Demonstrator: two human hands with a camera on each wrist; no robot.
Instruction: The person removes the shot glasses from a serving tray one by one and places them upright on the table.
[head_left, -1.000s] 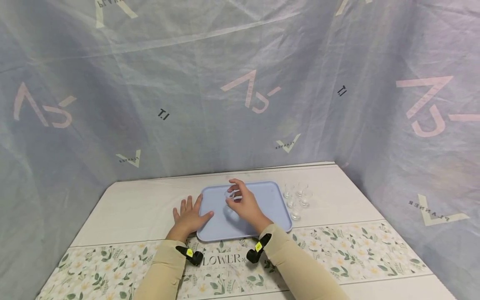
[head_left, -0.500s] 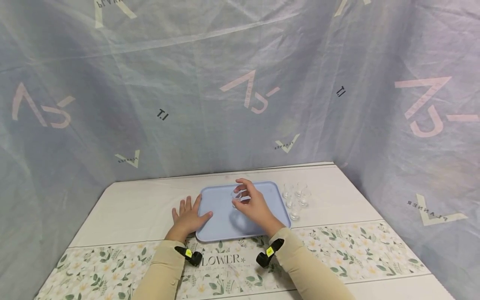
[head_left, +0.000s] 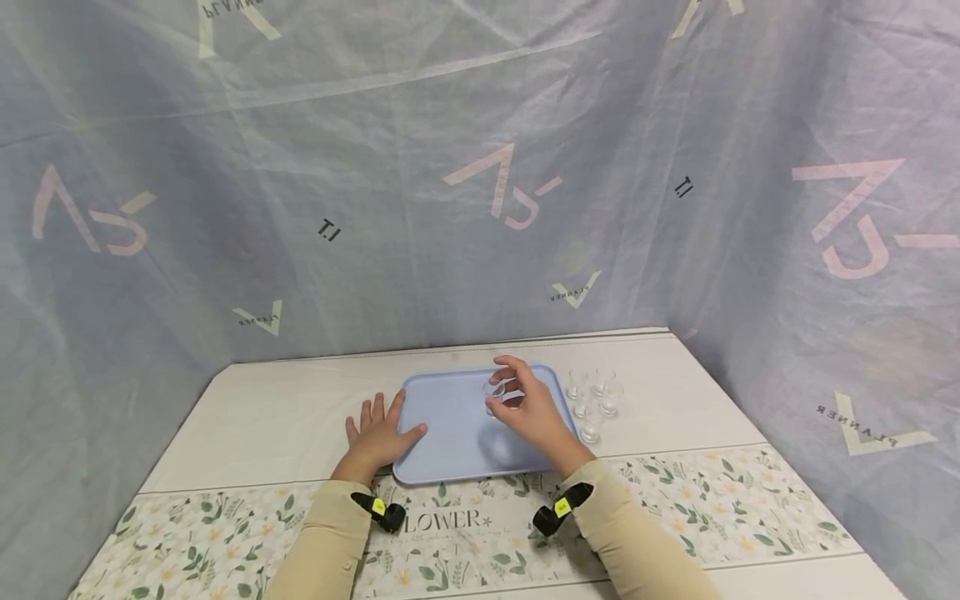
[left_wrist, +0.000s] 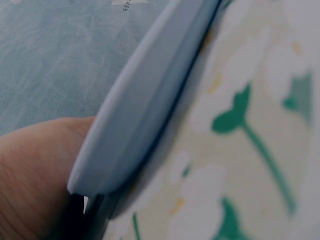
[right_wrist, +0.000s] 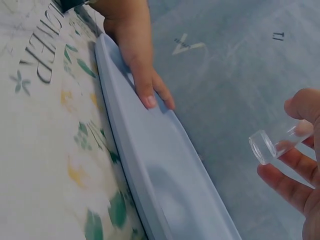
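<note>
My right hand [head_left: 534, 412] pinches a small clear shot glass [head_left: 492, 390] between thumb and fingers, over the right half of a light blue tray [head_left: 438, 437]. In the right wrist view the shot glass [right_wrist: 267, 145] is tilted, its thick base pointing away from the fingers [right_wrist: 282, 182], and it looks clear of the tray below. My left hand [head_left: 377, 437] lies spread at the tray's left edge, thumb over the rim and the other fingers beside it on the tablecloth. The left wrist view shows the tray's side wall [left_wrist: 130, 115] close by, partly hiding the left hand [left_wrist: 40, 165].
Several more clear shot glasses [head_left: 591, 429] stand grouped on the table just right of the tray. A white tablecloth with a floral band [head_left: 667, 483] covers the table. Grey fabric [head_left: 390, 208] hangs behind and at both sides.
My right hand, still holding the shot glass, has moved rightward across the tray. The left hand, the tray and the grouped glasses keep their places.
</note>
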